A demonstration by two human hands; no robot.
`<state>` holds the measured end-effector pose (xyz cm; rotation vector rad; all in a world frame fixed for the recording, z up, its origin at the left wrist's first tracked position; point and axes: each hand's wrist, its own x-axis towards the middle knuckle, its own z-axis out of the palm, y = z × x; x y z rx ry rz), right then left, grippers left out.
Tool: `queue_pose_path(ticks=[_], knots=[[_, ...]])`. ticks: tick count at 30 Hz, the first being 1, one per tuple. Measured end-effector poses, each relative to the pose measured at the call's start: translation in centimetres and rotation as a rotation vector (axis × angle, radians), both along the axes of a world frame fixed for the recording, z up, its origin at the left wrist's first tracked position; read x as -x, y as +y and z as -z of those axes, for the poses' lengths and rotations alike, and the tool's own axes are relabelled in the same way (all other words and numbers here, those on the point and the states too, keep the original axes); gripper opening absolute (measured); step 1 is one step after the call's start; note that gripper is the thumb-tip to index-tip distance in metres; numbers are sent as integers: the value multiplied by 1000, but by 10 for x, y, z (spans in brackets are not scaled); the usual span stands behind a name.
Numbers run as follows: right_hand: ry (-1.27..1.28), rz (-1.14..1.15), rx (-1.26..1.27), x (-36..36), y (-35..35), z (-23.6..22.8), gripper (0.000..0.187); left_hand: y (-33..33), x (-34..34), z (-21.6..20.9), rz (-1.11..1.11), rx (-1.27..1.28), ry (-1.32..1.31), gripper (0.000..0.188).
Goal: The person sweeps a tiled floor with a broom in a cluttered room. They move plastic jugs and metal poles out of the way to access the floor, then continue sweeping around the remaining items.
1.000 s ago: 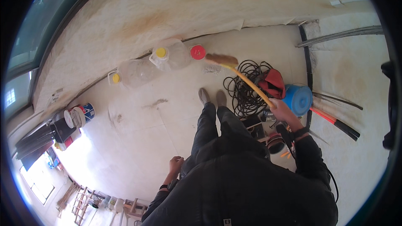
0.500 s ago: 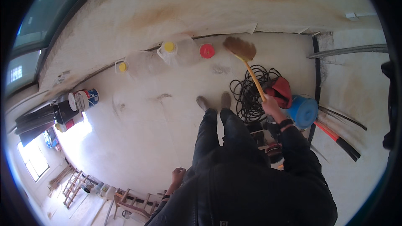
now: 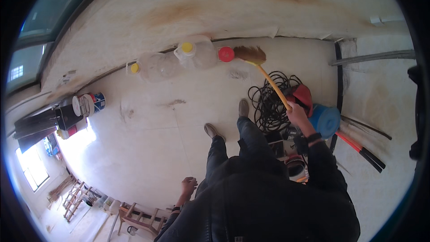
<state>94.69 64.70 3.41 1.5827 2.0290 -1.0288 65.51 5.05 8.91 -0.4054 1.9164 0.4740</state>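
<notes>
My right hand (image 3: pixel 296 113) is closed around the yellow handle of a broom (image 3: pixel 274 85). Its brown bristle head (image 3: pixel 251 54) is down by the foot of the wall, right beside a red-lidded container (image 3: pixel 226 54). My left hand (image 3: pixel 189 185) hangs low at my left side, its fingers loosely curled and a little apart, with nothing in it. Left of the red lid, two large clear plastic jugs with yellow caps, a nearer-to-centre jug (image 3: pixel 199 54) and another jug (image 3: pixel 154 66), line the wall.
On the right lie a coiled black hose or cable (image 3: pixel 271 101), a red bag-like item (image 3: pixel 302 97), a blue bucket (image 3: pixel 326 121) and a tool with red-and-black handles (image 3: pixel 360 151). Paint buckets (image 3: pixel 89 105) stand at the left wall. A wooden ladder-like frame (image 3: pixel 141 216) is at lower left.
The broom head has swung left along the wall to the red lid. My right hand moved slightly, still gripping the handle. My feet have spread apart, the left one stepping back.
</notes>
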Motion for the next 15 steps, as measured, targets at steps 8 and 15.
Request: queue_pose_path(ticks=[8, 15], knots=[[71, -117, -76, 72, -11, 40, 44, -26, -5, -4, 12, -23, -35, 36], [-95, -157, -68, 19, 2, -26, 41, -36, -18, 7, 4, -37, -40, 37]])
